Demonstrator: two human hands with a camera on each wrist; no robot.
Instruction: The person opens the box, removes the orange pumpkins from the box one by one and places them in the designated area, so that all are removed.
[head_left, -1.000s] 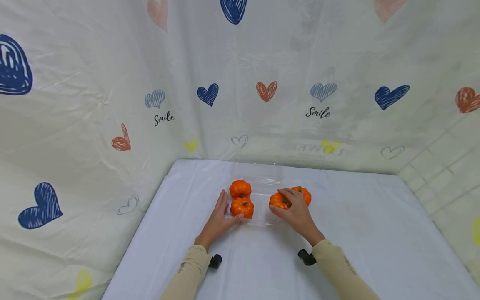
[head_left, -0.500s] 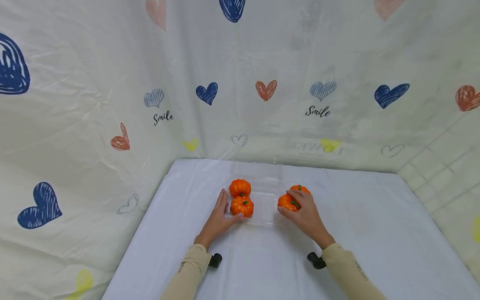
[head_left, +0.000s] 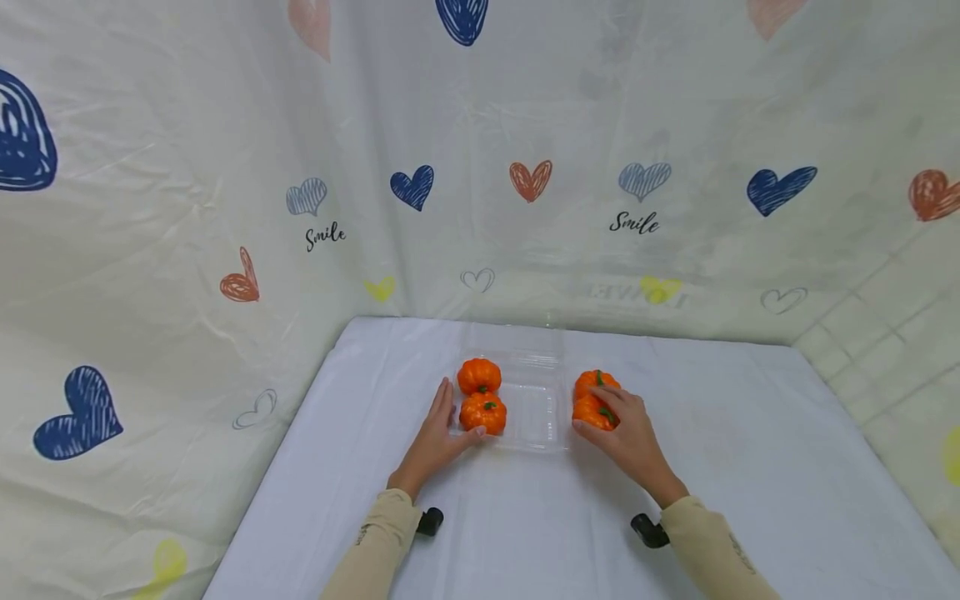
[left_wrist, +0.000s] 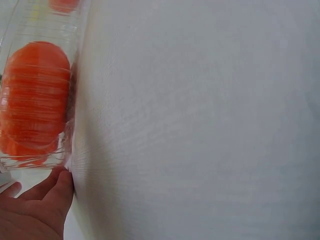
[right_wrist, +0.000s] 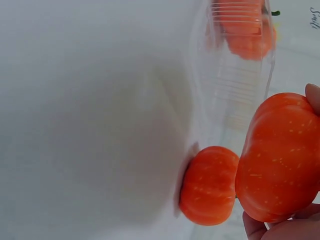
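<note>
White-covered table (head_left: 705, 433) with clear plastic box (head_left: 531, 417), one orange pumpkin (right_wrist: 209, 186) beside it

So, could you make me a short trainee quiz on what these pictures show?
1. How many pumpkins are inside the clear box?
2. Yes or no: is the held pumpkin, in the right fingers, inside the box?
3. The left fingers are at: A) the box's left side; B) the box's far edge; C) the pumpkins right of the box.

Key: 1. Two. 2. No; it is to the box's right. 3. A.
</note>
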